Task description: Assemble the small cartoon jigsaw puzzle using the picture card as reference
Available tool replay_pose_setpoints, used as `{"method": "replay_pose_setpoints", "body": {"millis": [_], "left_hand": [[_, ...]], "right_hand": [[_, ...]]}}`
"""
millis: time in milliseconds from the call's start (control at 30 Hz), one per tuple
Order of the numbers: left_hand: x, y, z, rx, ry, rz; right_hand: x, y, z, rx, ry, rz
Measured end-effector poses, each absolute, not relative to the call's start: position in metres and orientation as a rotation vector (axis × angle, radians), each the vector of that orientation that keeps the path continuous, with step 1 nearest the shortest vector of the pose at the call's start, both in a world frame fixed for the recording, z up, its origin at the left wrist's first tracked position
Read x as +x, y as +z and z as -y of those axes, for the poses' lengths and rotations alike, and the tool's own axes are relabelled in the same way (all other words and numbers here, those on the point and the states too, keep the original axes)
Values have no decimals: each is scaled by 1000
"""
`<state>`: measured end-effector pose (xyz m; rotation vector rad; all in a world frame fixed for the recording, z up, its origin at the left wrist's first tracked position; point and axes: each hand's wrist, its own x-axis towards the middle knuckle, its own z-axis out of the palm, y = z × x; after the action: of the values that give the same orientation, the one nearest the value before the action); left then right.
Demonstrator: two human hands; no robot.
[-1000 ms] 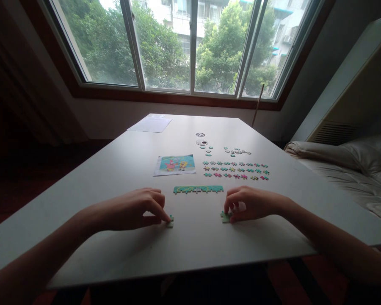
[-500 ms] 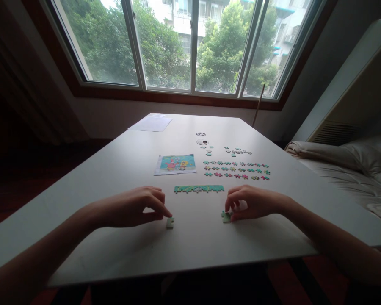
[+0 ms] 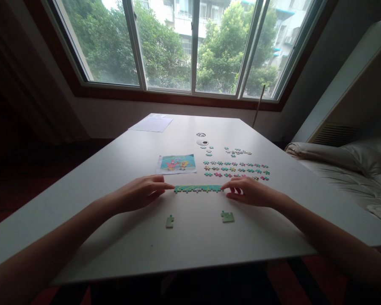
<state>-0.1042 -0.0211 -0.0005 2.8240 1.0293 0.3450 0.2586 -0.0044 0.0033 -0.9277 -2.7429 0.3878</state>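
Observation:
A joined strip of green jigsaw puzzle pieces [image 3: 198, 189] lies flat on the white table [image 3: 190, 245], with tabs along its near edge. At its left end, the outstretched index finger of my left hand [image 3: 146, 191] touches it; the other fingers are loosely bent. My right hand [image 3: 249, 191] reaches the strip's right end with its index fingertip, thumb and fingers apart. Neither hand is wrapped round anything. Nearer to me lie two loose parts: a small green corner puzzle piece [image 3: 169, 221] on the left and a wider green puzzle piece [image 3: 227, 217] on the right.
A picture sheet with cartoon figures [image 3: 178, 164] lies behind the strip. Rows of loose puzzle pieces [image 3: 233, 169] are to its right, with a scattered group [image 3: 238, 151] beyond. Farther back are two round items [image 3: 202, 142] and white paper [image 3: 152, 123]. A padded sofa [image 3: 336, 169] stands right.
Both hands have left the two loose green pieces near me and moved forward to the ends of the puzzle strip. The loose pieces now lie uncovered in about the same places.

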Motion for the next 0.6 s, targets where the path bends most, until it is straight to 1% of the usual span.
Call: {"method": "replay_pose_setpoints", "body": {"millis": [600], "left_hand": [[-98, -1, 23, 2799, 305, -1044]], "right_hand": [[259, 5, 4, -954, 435, 2746]]}}
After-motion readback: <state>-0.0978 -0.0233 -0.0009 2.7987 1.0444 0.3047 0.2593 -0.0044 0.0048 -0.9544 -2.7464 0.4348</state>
